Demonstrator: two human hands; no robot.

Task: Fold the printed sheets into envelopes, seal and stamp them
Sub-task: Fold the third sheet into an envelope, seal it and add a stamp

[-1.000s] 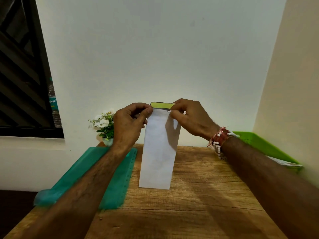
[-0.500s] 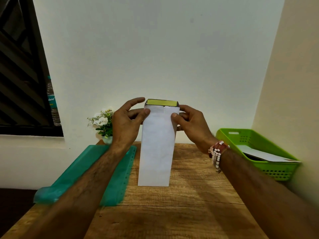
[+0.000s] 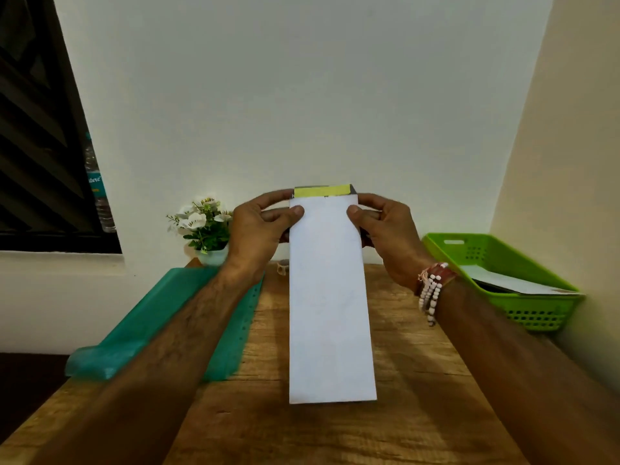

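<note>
Both hands: left hand (image 3: 258, 229) and right hand (image 3: 385, 233) pinch envelope (image 3: 330, 297) top corners | envelope upright above desk (image 3: 419, 414) middle | change: flap (image 3: 322, 190) released, standing open, apparently unsealed | next: seal

Looks like a small home office corner: rough wooden plank desk (image 3: 419, 414) pushed against plain white walls, lime-green perforated plastic paper tray (image 3: 523, 263) at right, teal plastic tray (image 3: 141, 333) at left, small potted white-flowered plant (image 3: 206, 226) beside a dark-framed window (image 3: 40, 146).
</note>
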